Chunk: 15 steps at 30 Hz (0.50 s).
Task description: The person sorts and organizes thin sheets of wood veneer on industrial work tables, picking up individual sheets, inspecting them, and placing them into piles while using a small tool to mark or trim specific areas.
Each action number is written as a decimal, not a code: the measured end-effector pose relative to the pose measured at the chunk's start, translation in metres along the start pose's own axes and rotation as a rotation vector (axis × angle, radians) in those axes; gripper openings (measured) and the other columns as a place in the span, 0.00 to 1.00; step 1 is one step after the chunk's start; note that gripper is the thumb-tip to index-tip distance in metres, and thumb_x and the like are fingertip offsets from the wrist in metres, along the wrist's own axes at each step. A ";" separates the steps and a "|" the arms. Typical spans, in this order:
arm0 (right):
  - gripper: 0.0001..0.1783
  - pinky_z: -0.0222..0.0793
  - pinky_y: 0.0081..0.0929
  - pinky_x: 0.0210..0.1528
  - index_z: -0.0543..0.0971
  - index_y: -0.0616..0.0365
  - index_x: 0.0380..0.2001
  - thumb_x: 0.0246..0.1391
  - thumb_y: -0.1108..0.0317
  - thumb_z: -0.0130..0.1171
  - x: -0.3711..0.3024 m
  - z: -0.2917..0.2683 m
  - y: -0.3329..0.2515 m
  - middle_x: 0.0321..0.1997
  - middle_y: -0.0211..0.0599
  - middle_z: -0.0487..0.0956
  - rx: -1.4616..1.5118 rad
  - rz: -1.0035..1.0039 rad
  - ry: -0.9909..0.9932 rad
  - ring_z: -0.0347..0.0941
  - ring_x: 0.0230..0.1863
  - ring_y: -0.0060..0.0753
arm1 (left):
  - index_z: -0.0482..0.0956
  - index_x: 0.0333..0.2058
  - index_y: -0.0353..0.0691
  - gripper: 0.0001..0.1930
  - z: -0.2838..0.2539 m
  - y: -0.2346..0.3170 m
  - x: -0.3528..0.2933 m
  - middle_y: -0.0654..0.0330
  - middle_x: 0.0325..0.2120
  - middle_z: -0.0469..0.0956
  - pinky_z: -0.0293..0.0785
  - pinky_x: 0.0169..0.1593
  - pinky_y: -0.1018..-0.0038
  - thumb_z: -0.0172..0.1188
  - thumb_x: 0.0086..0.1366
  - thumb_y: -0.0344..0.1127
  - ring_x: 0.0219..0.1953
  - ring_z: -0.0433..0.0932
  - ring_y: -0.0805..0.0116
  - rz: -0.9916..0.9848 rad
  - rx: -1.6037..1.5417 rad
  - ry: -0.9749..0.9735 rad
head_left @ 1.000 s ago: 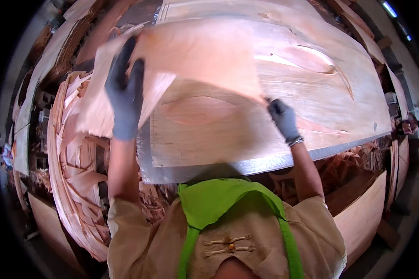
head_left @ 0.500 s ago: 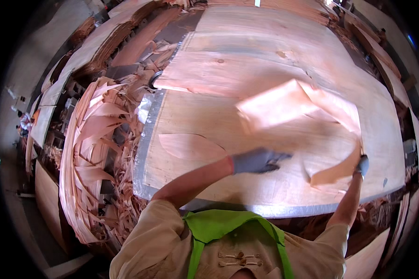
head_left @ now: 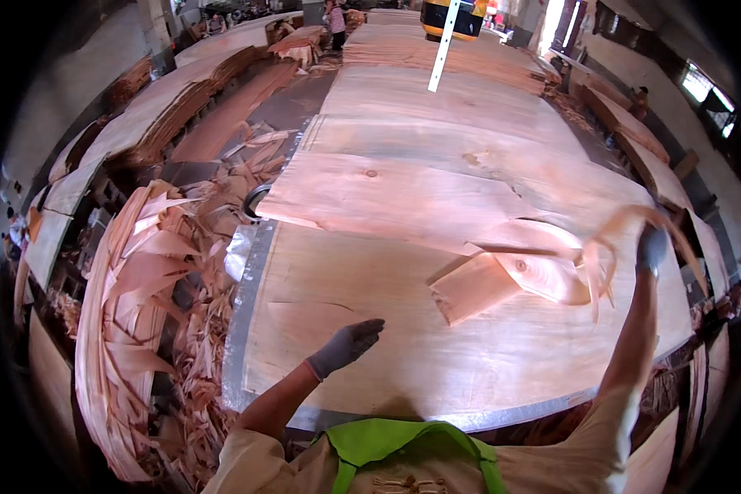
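Note:
My left hand [head_left: 347, 346], in a grey glove, hovers over the near left of a large pale wood veneer sheet [head_left: 362, 284]. Its fingers are stretched out and hold nothing. Next to it lies a thin pointed veneer scrap [head_left: 308, 314]. Far to the right, my gloved right hand [head_left: 652, 249] is closed on a curling veneer strip [head_left: 625, 221]; its fingers are partly blurred. The strip arches up and hangs down on both sides of the hand. Left of it, a bent, torn veneer piece [head_left: 479, 286] rests on the sheet. A wider pinkish veneer band [head_left: 387, 191] lies across beyond.
The table has a grey metal edge [head_left: 237, 354]. Left of it are a bundle of veneer offcuts [head_left: 111, 329] and loose shreds [head_left: 202, 375]. A dark ring [head_left: 257, 200] sits at the left edge. Veneer stacks [head_left: 436, 56] stand farther off, and a white perforated strip [head_left: 444, 49] hangs ahead.
My left hand has moved left and nearer. My right hand has lifted and moved farther away with the veneer strip. The bent piece has settled onto the sheet; the view has tilted up.

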State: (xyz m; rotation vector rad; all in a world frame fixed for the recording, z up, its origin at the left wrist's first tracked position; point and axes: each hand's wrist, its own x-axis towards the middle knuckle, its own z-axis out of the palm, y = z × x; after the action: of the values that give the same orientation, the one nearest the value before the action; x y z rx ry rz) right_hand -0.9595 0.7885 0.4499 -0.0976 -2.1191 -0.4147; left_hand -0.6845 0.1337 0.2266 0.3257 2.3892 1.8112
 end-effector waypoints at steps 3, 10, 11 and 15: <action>0.11 0.73 0.37 0.39 0.81 0.55 0.32 0.52 0.65 0.49 0.059 -0.032 -0.119 0.37 0.45 0.79 -0.198 -0.347 -0.602 0.77 0.40 0.44 | 0.70 0.52 0.34 0.18 -0.031 0.002 -0.027 0.54 0.46 0.77 0.70 0.50 0.74 0.53 0.64 0.32 0.47 0.75 0.70 -0.013 0.032 0.118; 0.13 0.70 0.39 0.43 0.79 0.59 0.36 0.51 0.71 0.47 0.123 -0.060 -0.125 0.35 0.52 0.78 0.880 0.468 0.046 0.76 0.38 0.50 | 0.70 0.51 0.30 0.17 -0.066 -0.061 -0.072 0.54 0.44 0.77 0.71 0.51 0.74 0.51 0.63 0.27 0.46 0.75 0.69 -0.087 -0.291 0.316; 0.13 0.69 0.37 0.43 0.79 0.59 0.37 0.51 0.72 0.47 0.137 -0.057 -0.112 0.36 0.52 0.78 1.247 0.727 0.192 0.75 0.38 0.51 | 0.70 0.51 0.30 0.17 -0.066 -0.066 -0.069 0.53 0.44 0.77 0.71 0.50 0.75 0.50 0.63 0.26 0.45 0.75 0.70 -0.076 -0.331 0.339; 0.13 0.67 0.24 0.42 0.78 0.63 0.41 0.53 0.73 0.51 0.132 -0.096 -0.302 0.39 0.39 0.80 0.776 -0.060 0.225 0.75 0.39 0.31 | 0.71 0.50 0.30 0.16 -0.104 -0.059 -0.089 0.54 0.42 0.78 0.71 0.48 0.77 0.49 0.63 0.24 0.43 0.76 0.72 -0.138 -0.301 0.505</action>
State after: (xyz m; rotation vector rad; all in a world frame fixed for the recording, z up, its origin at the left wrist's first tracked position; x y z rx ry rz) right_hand -1.0248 0.4612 0.5304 0.4401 -1.9240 0.3641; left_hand -0.6281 -0.0007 0.1959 -0.3617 2.2827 2.3585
